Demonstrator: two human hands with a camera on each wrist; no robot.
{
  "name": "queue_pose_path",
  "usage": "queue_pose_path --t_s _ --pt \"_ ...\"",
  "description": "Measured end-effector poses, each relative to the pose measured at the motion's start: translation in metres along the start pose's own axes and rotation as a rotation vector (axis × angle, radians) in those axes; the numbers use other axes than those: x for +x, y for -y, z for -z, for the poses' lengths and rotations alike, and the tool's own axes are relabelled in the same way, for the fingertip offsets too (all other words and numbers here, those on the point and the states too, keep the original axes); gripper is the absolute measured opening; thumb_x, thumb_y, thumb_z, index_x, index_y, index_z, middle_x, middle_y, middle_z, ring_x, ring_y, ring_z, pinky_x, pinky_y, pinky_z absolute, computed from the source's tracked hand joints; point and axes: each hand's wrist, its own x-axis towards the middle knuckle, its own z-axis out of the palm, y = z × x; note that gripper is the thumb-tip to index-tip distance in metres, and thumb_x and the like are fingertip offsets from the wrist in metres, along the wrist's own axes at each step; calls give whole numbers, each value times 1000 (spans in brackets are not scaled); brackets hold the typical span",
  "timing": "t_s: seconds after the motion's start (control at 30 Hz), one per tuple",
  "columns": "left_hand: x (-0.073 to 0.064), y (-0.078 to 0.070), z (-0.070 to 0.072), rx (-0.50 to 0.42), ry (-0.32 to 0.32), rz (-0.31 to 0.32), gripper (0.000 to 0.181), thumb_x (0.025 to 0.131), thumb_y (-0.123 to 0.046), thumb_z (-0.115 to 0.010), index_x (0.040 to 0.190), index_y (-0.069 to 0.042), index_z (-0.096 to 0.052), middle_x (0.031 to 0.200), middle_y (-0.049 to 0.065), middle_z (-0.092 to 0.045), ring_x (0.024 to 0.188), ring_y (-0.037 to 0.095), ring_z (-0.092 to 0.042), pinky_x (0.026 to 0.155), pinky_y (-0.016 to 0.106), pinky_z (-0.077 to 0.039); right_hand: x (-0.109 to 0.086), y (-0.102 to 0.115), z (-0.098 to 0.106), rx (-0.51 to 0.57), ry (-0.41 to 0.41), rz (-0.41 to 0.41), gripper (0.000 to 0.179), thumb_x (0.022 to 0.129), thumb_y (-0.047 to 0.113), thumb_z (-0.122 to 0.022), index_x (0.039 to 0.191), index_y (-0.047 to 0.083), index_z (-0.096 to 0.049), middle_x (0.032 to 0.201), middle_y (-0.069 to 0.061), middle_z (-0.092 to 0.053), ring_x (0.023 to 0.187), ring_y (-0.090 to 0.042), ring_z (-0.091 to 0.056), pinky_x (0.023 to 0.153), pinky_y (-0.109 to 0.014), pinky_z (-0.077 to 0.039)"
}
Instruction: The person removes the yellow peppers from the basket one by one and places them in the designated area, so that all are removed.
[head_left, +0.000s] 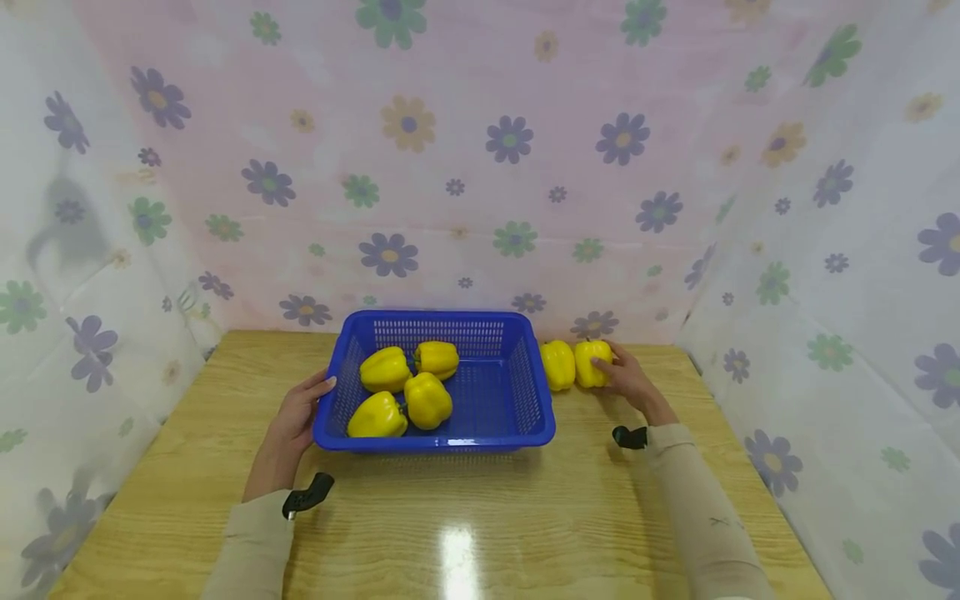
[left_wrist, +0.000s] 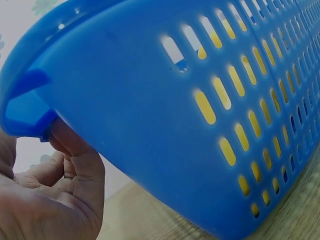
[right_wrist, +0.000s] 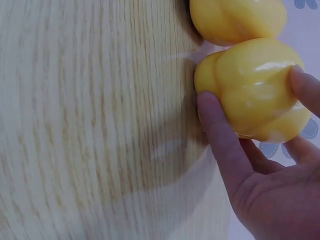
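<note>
A blue plastic basket with slotted walls stands on the table, several yellow bell peppers gathered in its left half. My left hand grips the basket's left rim, thumb on top; in the left wrist view the fingers curl up under the lip. To the right of the basket, two more yellow bell peppers sit side by side. My right hand holds the outer bell pepper with thumb and fingers spread round it. The inner bell pepper is right beside the basket wall.
The wood-grain table runs back to a flower-printed cloth, which also hangs at both sides. A black wrist mount juts out by the left sleeve, and another black mount by the right.
</note>
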Motion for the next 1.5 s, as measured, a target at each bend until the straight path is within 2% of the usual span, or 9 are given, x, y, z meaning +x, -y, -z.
queue_pose_path --t_s 0.27,0.37,0.6,0.73,0.9,1.13,1.37,1.5 --pt "2 -3 -2 -4 10 0 69 109 -21 -48 163 -4 -10 110 -12 -64 100 3 -65 90 20 -56 -2 7 4 -46 24 -8 73 111 28 -44 163 6 2 161 -39 -9 142 -54 -32 103 -57 -49" --pt "3 -3 -3 0 10 -5 69 109 -21 -48 163 -4 -10 110 -12 -64 100 3 -65 90 21 -56 -2 10 6 -97 27 -13 75 111 32 -42 162 4 4 162 -39 -6 145 -54 -28 106 -58 -46" --pt "2 -6 -3 24 19 -9 70 108 -22 -49 163 -3 -9 111 -13 -63 100 2 -64 91 20 -56 -14 19 3 -192 -13 -75 81 111 36 -40 158 -6 11 161 -40 0 148 -54 -19 113 -58 -38" --pt "2 -8 -3 15 22 -8 69 109 -21 -48 163 -2 -9 108 -13 -65 98 2 -65 88 20 -56 -26 27 -4 -267 -48 -66 83 110 39 -40 158 -9 8 161 -41 -1 148 -55 -17 117 -60 -32" --pt "3 -8 -2 8 36 -11 67 109 -19 -47 162 -1 -10 106 -12 -66 97 3 -65 86 20 -57 -41 44 -17 -362 -85 -3 80 110 43 -40 159 -7 -2 162 -38 -6 149 -56 -13 119 -65 -24" --pt "3 -8 -3 -8 31 -22 65 108 -18 -48 161 0 -15 106 -12 -67 97 4 -66 86 20 -57 -64 78 -45 -380 -93 121 74 109 42 -44 162 0 -13 164 -31 -15 149 -52 -18 117 -68 -25" --pt "2 -5 -1 9 10 -12 67 108 -20 -49 161 -1 -14 106 -13 -65 98 3 -64 87 20 -56 -91 111 -81 -302 21 304 60 110 34 -46 161 9 -26 163 -20 -28 147 -43 -27 116 -66 -29" --pt "0 -3 0 38 7 -3 69 108 -21 -49 162 -2 -12 107 -15 -64 99 2 -63 88 19 -56 -101 133 -103 -261 105 426 52 110 26 -48 157 8 -36 158 -18 -38 144 -40 -35 116 -63 -31"
